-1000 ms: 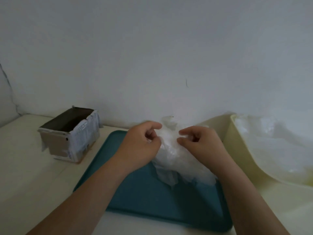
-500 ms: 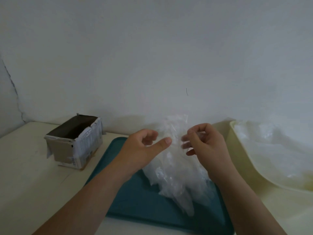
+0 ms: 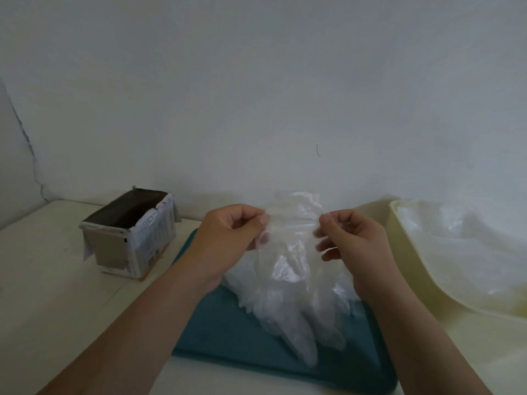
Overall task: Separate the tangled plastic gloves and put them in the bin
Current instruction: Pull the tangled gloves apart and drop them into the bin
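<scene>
- Gloves (image 3: 291, 266): clear, whitish plastic with shiny glints.
- Tray (image 3: 222, 332): plain teal.
- Bin (image 3: 399, 223): pale creamy yellow.
- Box (image 3: 131, 238): dark brown inside, grey-brown cardboard outside, white label with fine black print.
- Table (image 3: 42, 266): off-white.
- Wall (image 3: 256, 81): plain greyish white.

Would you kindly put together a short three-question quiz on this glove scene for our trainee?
1. True or false: the left hand and the right hand both pinch the plastic gloves.
2. Beneath the gloves lies: A the teal tray; B the cardboard box; C the bare table.
3. Fill in: the cream bin stands to the person's ____.
Key: 1 true; 2 A; 3 right.
</scene>
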